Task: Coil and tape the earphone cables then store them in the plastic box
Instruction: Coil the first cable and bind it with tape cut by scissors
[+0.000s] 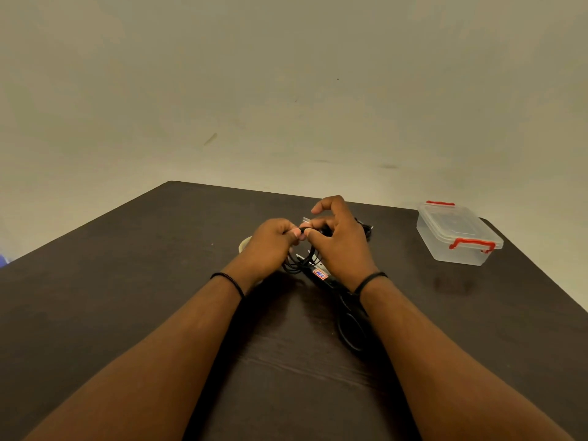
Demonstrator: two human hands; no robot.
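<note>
Spanning beneath beige wall [286,74]: dark table [127,281]

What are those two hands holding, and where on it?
Both the left hand and right hand pinch the coiled black earphone cable at its top.

Head-worn view, looking forward and down

One wide-angle camera sits above the forearms, close to them, facing across a dark table [159,281] toward a plain wall [286,90] beyond its far edge.
</note>
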